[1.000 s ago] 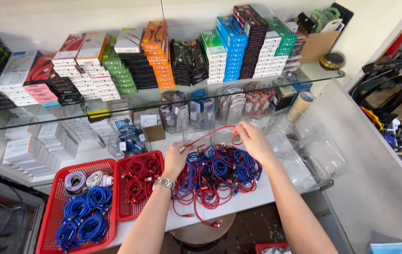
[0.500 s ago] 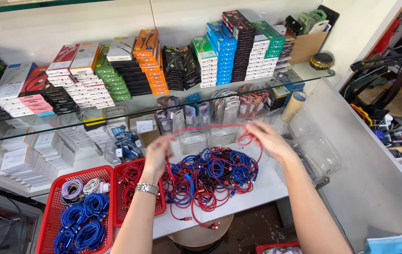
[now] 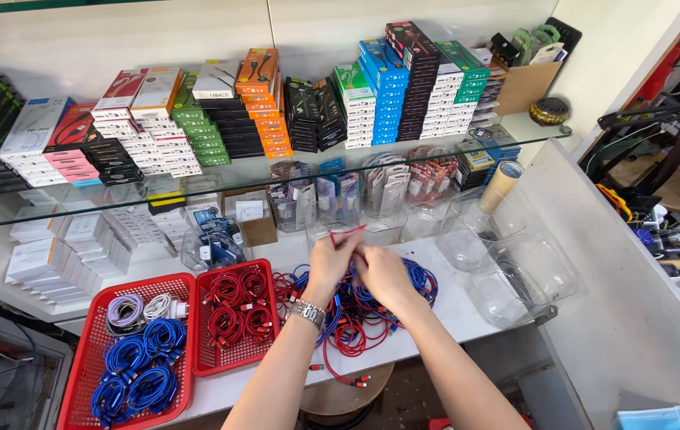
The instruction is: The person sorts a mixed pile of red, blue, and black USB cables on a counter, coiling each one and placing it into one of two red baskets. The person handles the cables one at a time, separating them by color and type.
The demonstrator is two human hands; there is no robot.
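Both forearms rise bare from the bottom of the frame, no sleeves showing. The left hand (image 3: 329, 267) has a silver metal-link wristwatch (image 3: 308, 313) at its wrist; the right hand (image 3: 384, 275) wears nothing.

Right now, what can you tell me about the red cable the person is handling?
The red cable is thin and flexible, apparently rubber or braid coated. A short length is folded into a narrow loop that rises above both hands, pinched between the left hand and the right hand. The rest trails down into the tangled pile of red and blue cables on the white counter. Its connector ends are hidden.
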